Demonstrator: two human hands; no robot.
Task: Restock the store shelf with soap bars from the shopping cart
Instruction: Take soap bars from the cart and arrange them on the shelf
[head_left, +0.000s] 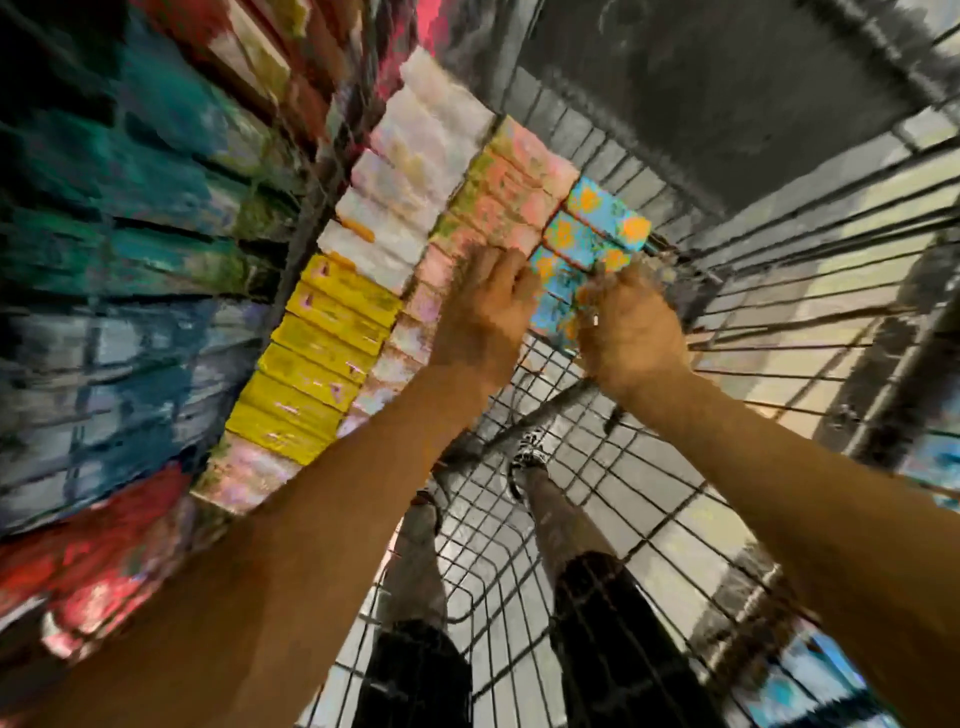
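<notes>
Both my hands reach down into the wire shopping cart (613, 457). Rows of boxed soap bars lie along its left side: yellow ones (322, 348), white ones (415, 171), pink ones (509, 202) and blue ones with orange flowers (597, 228). My left hand (488, 306) lies over the pink row beside the blue boxes, fingers curled down onto them. My right hand (628, 327) grips the near end of the blue flowered boxes. The picture is blurred, so the exact hold of either hand is unclear.
Store shelves (130, 234) packed with green, blue and red packages fill the left side, close against the cart. The cart's wire walls (805, 291) rise on the right and far side. My legs and a patterned shoe (530, 457) show through the cart's floor.
</notes>
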